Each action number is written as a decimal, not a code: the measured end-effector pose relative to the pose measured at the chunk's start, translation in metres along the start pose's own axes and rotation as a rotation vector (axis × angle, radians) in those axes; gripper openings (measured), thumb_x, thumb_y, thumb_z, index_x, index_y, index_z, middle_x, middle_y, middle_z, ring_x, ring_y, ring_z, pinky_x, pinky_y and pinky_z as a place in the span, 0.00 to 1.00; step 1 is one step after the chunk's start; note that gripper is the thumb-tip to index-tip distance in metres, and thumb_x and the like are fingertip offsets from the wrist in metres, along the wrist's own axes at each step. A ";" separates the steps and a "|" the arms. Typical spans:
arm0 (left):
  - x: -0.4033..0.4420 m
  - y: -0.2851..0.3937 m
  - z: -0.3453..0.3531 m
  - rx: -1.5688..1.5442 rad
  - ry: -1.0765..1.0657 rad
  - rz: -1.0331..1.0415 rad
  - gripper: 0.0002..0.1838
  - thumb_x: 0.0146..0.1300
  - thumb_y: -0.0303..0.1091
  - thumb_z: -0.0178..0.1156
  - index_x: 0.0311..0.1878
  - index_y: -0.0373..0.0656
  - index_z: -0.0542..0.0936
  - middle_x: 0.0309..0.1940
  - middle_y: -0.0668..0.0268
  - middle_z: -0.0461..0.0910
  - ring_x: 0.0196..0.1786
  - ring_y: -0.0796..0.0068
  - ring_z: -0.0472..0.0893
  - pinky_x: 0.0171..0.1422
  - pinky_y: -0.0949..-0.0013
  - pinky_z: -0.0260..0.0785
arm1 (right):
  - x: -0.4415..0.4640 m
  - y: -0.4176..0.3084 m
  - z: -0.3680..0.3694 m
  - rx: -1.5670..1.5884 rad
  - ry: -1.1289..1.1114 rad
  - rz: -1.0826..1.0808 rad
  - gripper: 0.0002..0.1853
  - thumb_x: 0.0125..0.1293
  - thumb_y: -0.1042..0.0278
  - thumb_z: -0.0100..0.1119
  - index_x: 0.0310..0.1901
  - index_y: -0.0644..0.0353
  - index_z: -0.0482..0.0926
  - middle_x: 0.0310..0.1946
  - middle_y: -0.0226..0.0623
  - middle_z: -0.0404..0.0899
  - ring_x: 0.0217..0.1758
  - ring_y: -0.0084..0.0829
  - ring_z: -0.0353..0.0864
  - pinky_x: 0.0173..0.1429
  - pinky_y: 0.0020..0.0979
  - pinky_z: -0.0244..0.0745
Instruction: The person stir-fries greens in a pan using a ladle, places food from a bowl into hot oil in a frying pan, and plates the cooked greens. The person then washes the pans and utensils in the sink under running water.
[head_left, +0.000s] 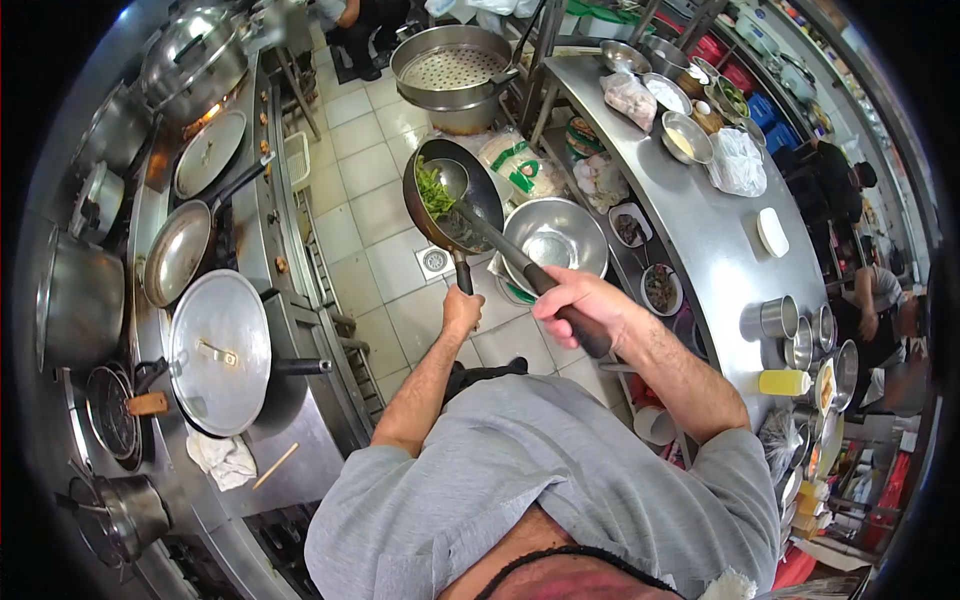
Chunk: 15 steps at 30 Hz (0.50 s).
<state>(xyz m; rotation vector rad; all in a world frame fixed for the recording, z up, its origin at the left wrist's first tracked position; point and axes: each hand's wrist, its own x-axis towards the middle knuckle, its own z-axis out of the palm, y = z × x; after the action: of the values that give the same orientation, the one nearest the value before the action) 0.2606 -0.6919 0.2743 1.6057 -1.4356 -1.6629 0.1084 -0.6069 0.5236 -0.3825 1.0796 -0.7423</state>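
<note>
My left hand (pixel 463 312) is wrapped round the handle of a dark wok (pixel 485 190), held out in front of me over the floor. Green vegetable pieces (pixel 433 190) lie on the wok's left side. My right hand (pixel 588 310) grips the thick dark handle of a long metal ladle (pixel 480 222), whose round bowl rests inside the wok beside the greens. Whether the bowl touches the wok's bottom, I cannot tell. Just right of the wok and below the ladle's shaft sits a large steel bowl (pixel 580 225).
On my left runs a stove with a lidded pan (pixel 218 350), a frying pan (pixel 178 255) and large pots. A steel counter (pixel 720 260) curves along my right, carrying bowls and a plastic bag (pixel 737 162). Ahead stands a big perforated steamer pot (pixel 452 70). Other people are farther off.
</note>
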 end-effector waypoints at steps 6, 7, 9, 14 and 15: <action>-0.019 0.016 -0.006 -0.003 -0.069 0.049 0.08 0.47 0.26 0.55 0.26 0.39 0.65 0.12 0.67 0.67 0.12 0.76 0.70 0.12 0.69 0.62 | -0.025 0.006 -0.020 0.191 -0.070 -0.134 0.12 0.52 0.78 0.55 0.37 0.59 0.65 0.20 0.28 0.65 0.13 0.19 0.64 0.14 0.23 0.60; -0.020 0.018 -0.007 0.005 -0.079 0.059 0.08 0.47 0.26 0.55 0.26 0.39 0.65 0.12 0.67 0.67 0.12 0.76 0.70 0.12 0.69 0.62 | -0.028 0.012 -0.022 0.196 -0.064 -0.148 0.12 0.52 0.78 0.55 0.37 0.59 0.65 0.20 0.28 0.65 0.13 0.19 0.64 0.14 0.23 0.60; -0.024 0.024 -0.009 -0.030 -0.127 0.074 0.08 0.47 0.26 0.55 0.26 0.39 0.64 0.12 0.68 0.66 0.12 0.76 0.69 0.12 0.69 0.62 | -0.033 0.025 -0.024 0.247 -0.077 -0.201 0.14 0.52 0.78 0.55 0.40 0.60 0.64 0.20 0.29 0.66 0.13 0.19 0.65 0.14 0.24 0.60; -0.032 0.043 -0.001 -0.076 -0.202 0.096 0.08 0.46 0.24 0.54 0.27 0.40 0.64 0.13 0.69 0.65 0.11 0.78 0.66 0.11 0.71 0.59 | -0.050 0.054 -0.022 0.355 -0.073 -0.319 0.23 0.50 0.78 0.56 0.49 0.62 0.62 0.21 0.31 0.65 0.12 0.20 0.65 0.13 0.24 0.60; -0.035 0.049 0.001 -0.068 -0.198 0.110 0.08 0.46 0.22 0.54 0.26 0.40 0.64 0.13 0.70 0.64 0.10 0.79 0.65 0.10 0.72 0.57 | -0.054 0.056 -0.027 0.363 -0.071 -0.328 0.23 0.50 0.78 0.56 0.49 0.62 0.62 0.21 0.31 0.65 0.12 0.20 0.65 0.13 0.24 0.60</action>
<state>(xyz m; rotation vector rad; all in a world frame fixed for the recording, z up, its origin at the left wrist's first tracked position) 0.2514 -0.6803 0.3327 1.3323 -1.5150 -1.8270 0.0899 -0.5273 0.5130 -0.2739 0.8016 -1.1865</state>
